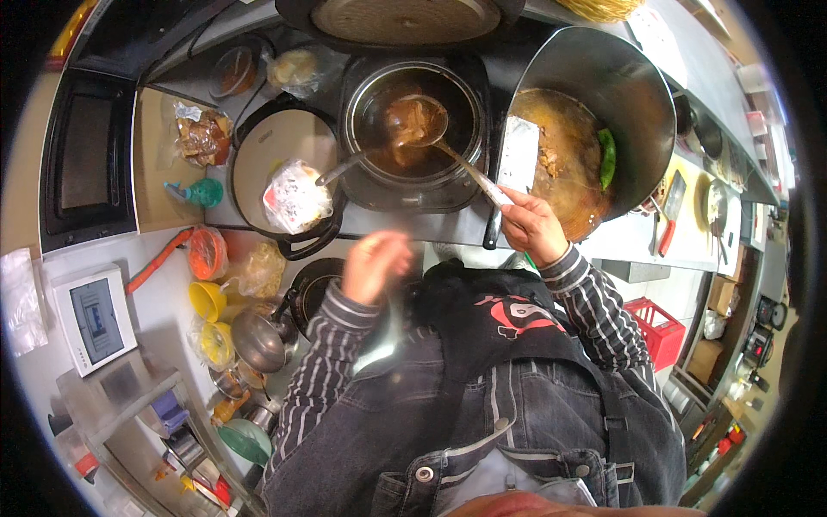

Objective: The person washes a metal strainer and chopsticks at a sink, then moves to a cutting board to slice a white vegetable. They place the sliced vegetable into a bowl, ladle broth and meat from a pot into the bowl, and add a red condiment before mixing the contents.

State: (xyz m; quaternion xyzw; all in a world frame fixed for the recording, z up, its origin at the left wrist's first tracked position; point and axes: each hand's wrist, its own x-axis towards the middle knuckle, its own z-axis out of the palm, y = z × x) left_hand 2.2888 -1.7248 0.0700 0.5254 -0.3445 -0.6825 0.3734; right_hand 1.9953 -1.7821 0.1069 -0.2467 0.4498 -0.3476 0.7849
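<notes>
My right hand (pixel 531 224) grips the handle of a metal ladle (pixel 435 121), whose bowl holds brown food over a round pot (pixel 354 139) of dark liquid. A second metal utensil (pixel 342 169) leans on that pot's left rim. My left hand (pixel 376 265), blurred, is in front of the counter edge with nothing visible in it. To the left, a plastic-wrapped packet (pixel 298 197) sits in a wide black-rimmed pan (pixel 258 139). At the right stands a tall stockpot (pixel 636 84) with brown broth and a green pepper (pixel 606 159). A cleaver (pixel 519 152) lies across its left rim.
A spray bottle (pixel 204 192) and a bag of food (pixel 201 134) stand left of the pan. Yellow bowls (pixel 207 301) and metal pans (pixel 258 338) are stacked lower left. A red-handled knife (pixel 673 210) lies on a board at the right, above a red crate (pixel 660 333).
</notes>
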